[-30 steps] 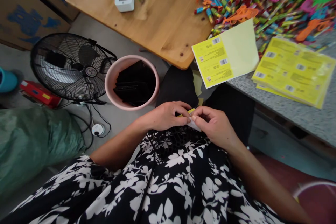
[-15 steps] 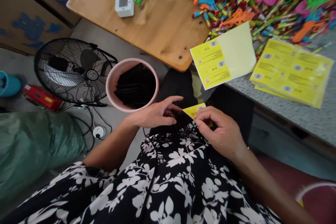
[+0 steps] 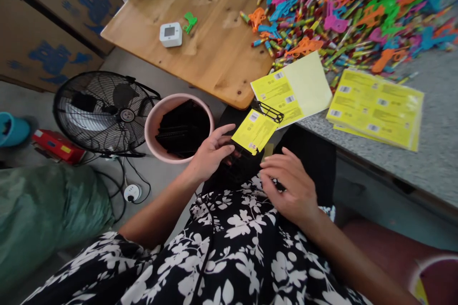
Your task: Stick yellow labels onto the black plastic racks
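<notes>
My left hand [image 3: 209, 155] grips a black plastic frame [image 3: 271, 112] by its near end, over my lap. A yellow printed sticker [image 3: 255, 131] with a barcode lies on the frame, and an openwork black strip shows beyond it. Part of the frame is lost against my dark clothing. To the right, my right hand [image 3: 291, 188] hovers apart from the sticker, fingers loosely bent and spread, with nothing visible in them. Just past the frame, a partly peeled sticker sheet [image 3: 311, 86] overhangs the counter edge, its right part bare backing.
More yellow sticker sheets [image 3: 375, 109] are stacked on the grey counter [image 3: 436, 119]. Behind them spreads a pile of colourful plastic toy pieces [image 3: 322, 19]. A pink bucket [image 3: 150, 128] of black parts stands left, beside a floor fan [image 3: 107, 112]. A white timer [image 3: 171, 34] sits on the wooden table [image 3: 214, 57].
The sticker now lies flat across the black frame, and my right hand has let go of it. My left hand has lifted the frame outward, toward the sheet. The camera view has shifted slightly.
</notes>
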Demonstrator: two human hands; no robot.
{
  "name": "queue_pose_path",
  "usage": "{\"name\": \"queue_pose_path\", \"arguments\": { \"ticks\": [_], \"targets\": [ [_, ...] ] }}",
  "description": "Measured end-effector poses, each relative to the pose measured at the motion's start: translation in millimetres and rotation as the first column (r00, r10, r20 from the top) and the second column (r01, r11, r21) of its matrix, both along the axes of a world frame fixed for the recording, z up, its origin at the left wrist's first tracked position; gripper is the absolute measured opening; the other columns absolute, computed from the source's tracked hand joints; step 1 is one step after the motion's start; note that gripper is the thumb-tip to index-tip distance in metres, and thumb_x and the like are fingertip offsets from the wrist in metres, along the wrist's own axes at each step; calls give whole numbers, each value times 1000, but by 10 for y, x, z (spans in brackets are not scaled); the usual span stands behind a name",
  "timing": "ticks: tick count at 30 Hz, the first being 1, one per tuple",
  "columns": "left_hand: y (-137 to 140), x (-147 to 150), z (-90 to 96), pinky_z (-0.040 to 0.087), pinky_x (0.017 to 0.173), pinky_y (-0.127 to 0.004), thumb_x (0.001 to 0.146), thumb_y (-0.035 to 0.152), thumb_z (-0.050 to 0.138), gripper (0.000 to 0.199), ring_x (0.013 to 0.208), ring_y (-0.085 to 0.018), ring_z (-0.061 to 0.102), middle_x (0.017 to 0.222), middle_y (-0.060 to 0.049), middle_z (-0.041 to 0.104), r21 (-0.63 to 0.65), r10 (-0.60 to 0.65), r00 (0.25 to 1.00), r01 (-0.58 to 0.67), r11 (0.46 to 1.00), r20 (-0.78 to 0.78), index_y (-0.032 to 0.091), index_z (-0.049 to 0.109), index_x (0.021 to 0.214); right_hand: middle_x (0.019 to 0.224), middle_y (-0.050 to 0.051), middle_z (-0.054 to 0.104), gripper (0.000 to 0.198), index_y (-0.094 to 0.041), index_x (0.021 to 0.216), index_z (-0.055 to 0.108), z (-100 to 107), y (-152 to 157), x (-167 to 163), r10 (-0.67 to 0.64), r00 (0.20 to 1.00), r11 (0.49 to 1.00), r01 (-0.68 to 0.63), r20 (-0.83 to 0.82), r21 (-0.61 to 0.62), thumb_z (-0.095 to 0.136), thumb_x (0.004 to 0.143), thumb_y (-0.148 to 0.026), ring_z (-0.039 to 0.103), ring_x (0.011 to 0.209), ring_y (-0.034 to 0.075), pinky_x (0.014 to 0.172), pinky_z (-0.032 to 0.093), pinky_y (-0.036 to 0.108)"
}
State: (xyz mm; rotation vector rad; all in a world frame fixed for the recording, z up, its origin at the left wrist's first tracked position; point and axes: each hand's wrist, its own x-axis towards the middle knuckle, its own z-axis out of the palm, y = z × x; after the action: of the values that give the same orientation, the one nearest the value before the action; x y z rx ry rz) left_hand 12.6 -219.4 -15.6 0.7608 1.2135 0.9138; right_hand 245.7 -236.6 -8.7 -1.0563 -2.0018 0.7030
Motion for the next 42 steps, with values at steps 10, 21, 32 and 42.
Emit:
{"name": "queue_pose_path", "arguments": {
  "ticks": [10, 21, 32, 42],
  "targets": [
    [-5, 233, 80, 55, 62, -25, 83, 29, 75, 74, 83, -17, 71, 125, -11, 71, 36, -9, 1000, 10, 999, -22, 22, 45, 151, 106, 8, 76, 48, -20, 105, 71, -282, 287, -99, -374, 884, 603, 2, -281, -798, 63, 93, -66, 71, 90, 22, 81, 60, 35],
    [40, 345, -18, 49, 47, -20, 85, 53, 76, 54, 65, -13, 63, 87, -4, 72, -69, 52, 999, -52, 996, -3, 18, 69, 127, 126, 9, 74, 44, -21, 118, 73, -333, 262, -142, -318, 900, 636, -31, -298, -771, 70, 92, -57, 71, 108, 26, 101, 56, 42],
    [112, 321, 31, 50, 48, -20, 78, 44, 85, 51, 67, -13, 63, 85, -3, 72, -101, 0, 998, 6, 995, 64, 17, 73, 119, 118, 7, 76, 54, -23, 117, 72, -271, 364, -13, -258, 838, 513, -302, -480, -803, 85, 75, -54, 72, 105, 26, 89, 60, 40],
    [126, 444, 103, 49, 45, -18, 76, 41, 86, 47, 64, -11, 63, 89, -3, 73, -99, -39, 996, 48, 994, 85, 17, 70, 114, 88, 9, 78, 79, -20, 103, 78, -363, 375, 23, -420, 746, 443, -328, -517, -834, 50, 82, -91, 73, 84, 28, 68, 61, 39]
  ]
}}
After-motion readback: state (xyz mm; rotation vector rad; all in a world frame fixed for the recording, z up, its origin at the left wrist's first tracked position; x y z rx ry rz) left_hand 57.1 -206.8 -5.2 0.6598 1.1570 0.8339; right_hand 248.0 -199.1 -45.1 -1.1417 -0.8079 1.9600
